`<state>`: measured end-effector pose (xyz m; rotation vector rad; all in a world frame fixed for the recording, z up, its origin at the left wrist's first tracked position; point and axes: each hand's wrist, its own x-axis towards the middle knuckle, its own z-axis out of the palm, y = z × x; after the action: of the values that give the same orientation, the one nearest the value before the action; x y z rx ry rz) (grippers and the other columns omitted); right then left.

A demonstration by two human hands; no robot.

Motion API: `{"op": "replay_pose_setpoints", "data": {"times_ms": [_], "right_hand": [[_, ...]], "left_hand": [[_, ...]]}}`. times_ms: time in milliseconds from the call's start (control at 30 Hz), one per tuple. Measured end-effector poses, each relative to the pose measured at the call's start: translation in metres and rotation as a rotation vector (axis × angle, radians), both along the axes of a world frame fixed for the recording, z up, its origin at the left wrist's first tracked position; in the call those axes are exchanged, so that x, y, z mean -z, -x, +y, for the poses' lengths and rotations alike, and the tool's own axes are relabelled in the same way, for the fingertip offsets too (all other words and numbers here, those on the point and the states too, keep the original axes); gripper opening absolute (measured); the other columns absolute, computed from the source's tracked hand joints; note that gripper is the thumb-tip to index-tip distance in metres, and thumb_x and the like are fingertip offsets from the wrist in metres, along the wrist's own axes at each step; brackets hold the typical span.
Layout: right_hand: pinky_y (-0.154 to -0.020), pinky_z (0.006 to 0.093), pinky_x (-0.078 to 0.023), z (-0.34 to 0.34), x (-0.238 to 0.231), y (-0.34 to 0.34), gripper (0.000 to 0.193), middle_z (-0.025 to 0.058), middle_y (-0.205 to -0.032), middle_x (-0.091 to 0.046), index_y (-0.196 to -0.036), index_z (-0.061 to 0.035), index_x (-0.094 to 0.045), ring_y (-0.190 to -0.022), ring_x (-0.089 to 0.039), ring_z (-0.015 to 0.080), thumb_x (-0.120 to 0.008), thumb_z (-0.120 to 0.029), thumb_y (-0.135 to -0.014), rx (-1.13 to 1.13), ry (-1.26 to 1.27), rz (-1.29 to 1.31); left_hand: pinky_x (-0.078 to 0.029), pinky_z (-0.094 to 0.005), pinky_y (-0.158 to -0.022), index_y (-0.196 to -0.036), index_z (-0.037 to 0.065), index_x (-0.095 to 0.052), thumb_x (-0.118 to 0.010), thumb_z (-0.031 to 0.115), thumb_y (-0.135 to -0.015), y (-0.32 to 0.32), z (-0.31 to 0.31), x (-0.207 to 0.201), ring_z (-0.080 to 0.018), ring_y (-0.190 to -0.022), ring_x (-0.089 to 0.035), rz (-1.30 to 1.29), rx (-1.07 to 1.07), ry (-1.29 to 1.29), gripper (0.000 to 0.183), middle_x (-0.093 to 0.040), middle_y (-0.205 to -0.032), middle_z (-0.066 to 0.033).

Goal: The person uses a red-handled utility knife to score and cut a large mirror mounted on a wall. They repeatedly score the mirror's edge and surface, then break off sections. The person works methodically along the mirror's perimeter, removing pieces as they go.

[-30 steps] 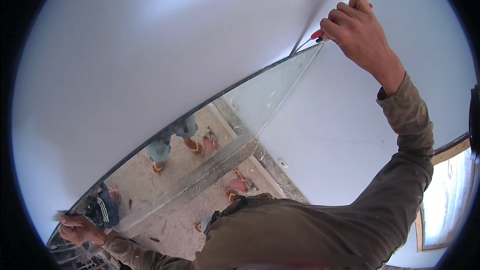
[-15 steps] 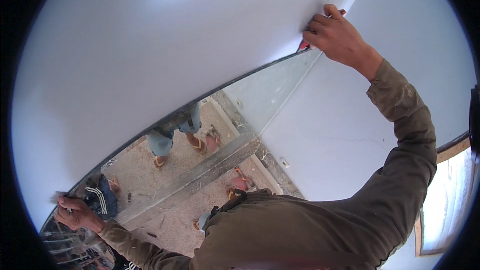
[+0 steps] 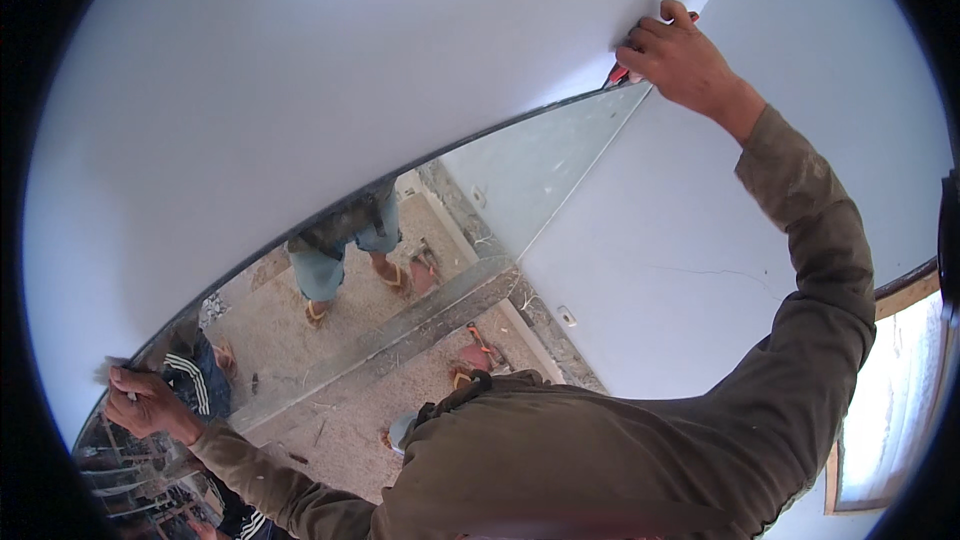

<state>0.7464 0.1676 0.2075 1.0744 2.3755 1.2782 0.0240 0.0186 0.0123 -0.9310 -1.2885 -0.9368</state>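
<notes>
One large smooth white panel (image 3: 330,110) fills the upper view, its dark curved lower edge spanning between both hands. The right hand (image 3: 685,65) grips a red-handled tool (image 3: 618,74) at the panel's far corner; the left hand (image 3: 145,402) pinches the near corner. Below, two other people's sandalled legs (image 3: 345,265) stand on gritty floor (image 3: 350,420)

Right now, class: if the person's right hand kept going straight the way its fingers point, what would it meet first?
The right hand, gripping a red-handled tool, points up-left along the white panel; it would likely just slide on over that panel, though depth is unclear.
</notes>
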Motion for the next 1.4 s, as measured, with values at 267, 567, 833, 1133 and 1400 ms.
{"op": "replay_pose_setpoints", "data": {"times_ms": [267,567,833,1133,1400], "right_hand": [[-0.113,0.0531,-0.036,0.008,-0.030,-0.048,0.026,0.0030,-0.106,-0.072,-0.118,-0.0168,-0.070,-0.112,-0.066,0.0202,-0.070,-0.017,-0.093,0.199,-0.069,0.025],[-0.104,0.0405,-0.038,0.013,-0.005,-0.031,0.008,0.0009,-0.086,-0.069,-0.096,-0.0184,-0.073,-0.097,-0.067,0.0187,-0.069,-0.021,-0.090,-0.031,-0.101,-0.130],[-0.107,0.0459,-0.039,0.024,-0.005,-0.065,0.013,0.0032,-0.098,-0.072,-0.102,-0.0172,-0.070,-0.103,-0.068,0.0189,-0.068,-0.019,-0.089,0.027,-0.116,-0.218],[-0.113,0.0485,-0.037,0.012,-0.049,-0.078,0.027,0.0008,-0.102,-0.073,-0.115,-0.0188,-0.071,-0.110,-0.067,0.0178,-0.073,-0.023,-0.089,0.327,-0.151,-0.149],[-0.091,0.0420,-0.042,0.013,-0.030,-0.062,0.023,0.0015,-0.077,-0.071,-0.091,-0.0196,-0.077,-0.080,-0.065,0.0170,-0.076,-0.043,-0.090,0.501,-0.261,-0.281]], "left_hand": [[-0.046,-0.0356,-0.049,-0.086,0.001,-0.078,-0.071,0.022,-0.101,0.007,-0.004,0.000,-0.0199,-0.059,-0.057,0.035,0.023,0.039,0.027,-0.063,-0.069,-0.0058],[-0.049,-0.0348,-0.049,-0.083,0.002,-0.078,-0.073,0.024,-0.098,0.015,0.002,0.002,-0.0206,-0.059,-0.059,0.097,0.001,-0.037,0.028,-0.065,-0.067,-0.0066],[-0.049,-0.0343,-0.046,-0.079,0.004,-0.078,-0.075,0.026,-0.097,0.023,-0.001,0.006,-0.0191,-0.057,-0.059,0.064,-0.108,0.006,0.029,-0.065,-0.065,-0.0046],[-0.047,-0.0339,-0.045,-0.070,0.007,-0.073,-0.070,0.035,-0.100,0.029,-0.005,0.006,-0.0183,-0.052,-0.058,0.101,-0.071,0.008,0.041,-0.064,-0.062,-0.0032],[-0.047,-0.0363,-0.046,-0.066,0.007,-0.071,-0.069,0.035,-0.101,0.023,0.002,-0.003,-0.0198,-0.051,-0.057,0.151,-0.069,-0.033,0.045,-0.062,-0.058,-0.0039]]}}
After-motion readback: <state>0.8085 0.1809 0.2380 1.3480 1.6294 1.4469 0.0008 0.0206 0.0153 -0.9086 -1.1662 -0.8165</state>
